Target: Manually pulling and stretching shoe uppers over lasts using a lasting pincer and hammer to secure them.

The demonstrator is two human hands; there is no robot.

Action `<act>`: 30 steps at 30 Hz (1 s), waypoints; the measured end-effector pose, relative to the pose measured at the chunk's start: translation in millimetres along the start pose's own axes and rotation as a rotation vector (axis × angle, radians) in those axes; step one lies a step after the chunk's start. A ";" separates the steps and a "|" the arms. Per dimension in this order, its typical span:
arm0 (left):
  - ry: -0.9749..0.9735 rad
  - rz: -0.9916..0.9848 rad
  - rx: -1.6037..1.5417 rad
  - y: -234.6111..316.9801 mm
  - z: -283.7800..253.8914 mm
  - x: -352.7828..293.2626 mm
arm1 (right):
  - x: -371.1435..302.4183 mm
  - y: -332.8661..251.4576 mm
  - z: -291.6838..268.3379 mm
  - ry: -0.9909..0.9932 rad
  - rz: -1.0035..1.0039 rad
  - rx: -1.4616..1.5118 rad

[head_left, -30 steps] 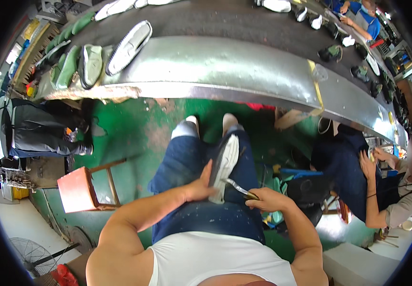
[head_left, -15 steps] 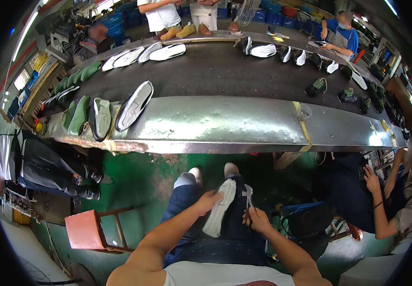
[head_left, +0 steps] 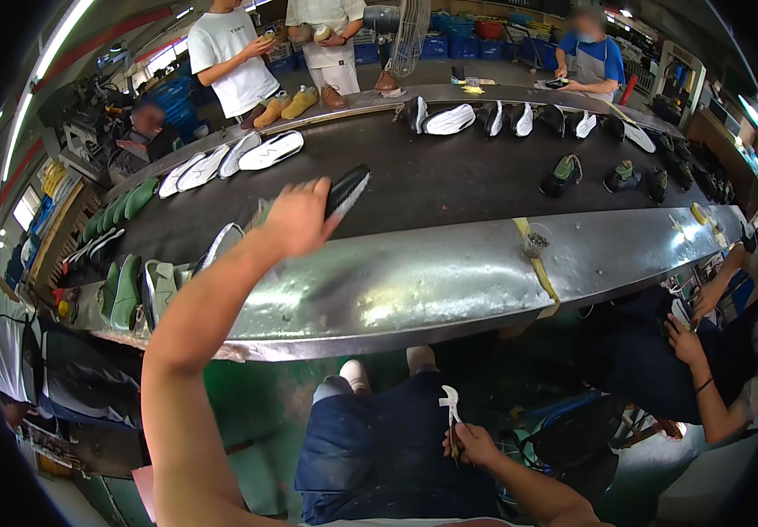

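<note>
My left hand [head_left: 295,220] reaches out over the dark belt, its fingers closed on a shoe [head_left: 350,189] with a black upper and a white sole. The toe sticks out past my knuckles, and my hand hides the middle. Low over my right thigh, my right hand [head_left: 475,445] is wrapped round the handles of silver pincers [head_left: 451,406] with a hammer-like head pointing up. Close to my left forearm, a white-soled shoe [head_left: 221,246] and a pale green shoe [head_left: 165,285] rest on the metal ledge [head_left: 414,281], partly covered by the arm.
Shoes with white soles [head_left: 272,150] and green shoes [head_left: 140,198] line the belt [head_left: 449,180]. A clear cup [head_left: 536,241] stands on the ledge. At right a co-worker's hand [head_left: 684,341] holds a shoe. Others stand across the belt. A red stool [head_left: 143,492] shows at lower left.
My left hand has moved from my lap forward and up over the belt with the shoe. My right hand stays low with the pincers. The view has shifted towards the belt.
</note>
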State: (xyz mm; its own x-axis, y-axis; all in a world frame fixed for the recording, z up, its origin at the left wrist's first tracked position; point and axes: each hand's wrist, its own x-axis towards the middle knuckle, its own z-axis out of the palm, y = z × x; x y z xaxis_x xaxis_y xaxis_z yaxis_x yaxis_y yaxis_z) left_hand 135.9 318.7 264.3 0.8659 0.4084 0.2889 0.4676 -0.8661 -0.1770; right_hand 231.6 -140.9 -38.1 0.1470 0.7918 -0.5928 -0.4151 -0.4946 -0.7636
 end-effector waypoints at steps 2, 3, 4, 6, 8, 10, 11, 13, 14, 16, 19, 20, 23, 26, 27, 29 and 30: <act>0.016 -0.007 0.247 -17.8 26.4 41.5 | 4.0 0.4 0.8 -0.004 -0.001 0.051; -0.022 -0.035 0.349 -25.3 44.4 62.4 | 6.9 2.8 -0.2 0.002 0.004 0.103; -0.083 -0.077 0.447 -38.0 72.5 71.3 | 12.2 4.5 -0.3 0.002 0.025 0.094; -0.069 -0.082 0.376 -47.1 124.2 74.8 | 14.7 10.4 -5.2 -0.005 0.021 0.092; -0.059 -0.089 0.308 -52.2 170.1 73.2 | 14.1 7.0 -6.8 0.005 0.028 0.117; -0.237 -0.301 0.149 -50.1 200.7 68.8 | 11.6 0.2 -8.9 0.020 0.081 0.129; -0.203 -0.290 0.093 -57.1 205.8 66.7 | 9.9 -0.3 -9.7 0.021 0.096 0.134; -0.291 -0.258 -0.091 -66.6 180.9 64.1 | 12.5 -3.0 -15.3 0.001 0.096 0.154; -0.366 -0.248 -0.263 -78.0 159.6 55.4 | 15.4 -2.4 -16.6 -0.002 0.101 0.158; -0.117 -0.358 -0.113 -104.8 138.3 27.9 | 19.3 1.4 -18.2 -0.015 0.086 0.169; -0.136 -0.628 0.290 -156.3 106.1 -16.8 | 16.8 0.7 -18.5 -0.006 0.099 0.176; -0.361 -0.828 0.287 -154.1 85.5 -18.7 | 15.6 2.8 -18.6 0.002 0.094 0.188; -0.599 -0.913 -0.188 -262.2 105.8 -91.6 | 17.9 2.1 -16.9 -0.044 0.084 0.143; -0.375 -0.822 -0.305 -253.1 118.1 -104.9 | 11.2 -1.5 -7.5 -0.009 0.104 0.173; -0.330 -0.759 -0.299 -241.5 112.2 -102.7 | 9.6 -2.7 -4.2 0.010 0.091 0.159; -0.316 -0.677 -0.305 -214.0 95.6 -104.7 | 7.0 0.4 1.0 0.021 0.075 0.141; -0.303 -0.599 -0.311 -200.9 87.9 -109.0 | 8.6 3.5 1.1 0.020 0.057 0.131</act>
State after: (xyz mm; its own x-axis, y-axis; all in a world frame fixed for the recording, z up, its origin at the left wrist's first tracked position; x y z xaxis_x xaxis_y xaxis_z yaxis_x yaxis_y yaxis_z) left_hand -36.8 473.6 185.6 0.5099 0.8598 -0.0281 0.8427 -0.4927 0.2170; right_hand 230.5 -135.4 -45.6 0.1370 0.7560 -0.6401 -0.5367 -0.4865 -0.6894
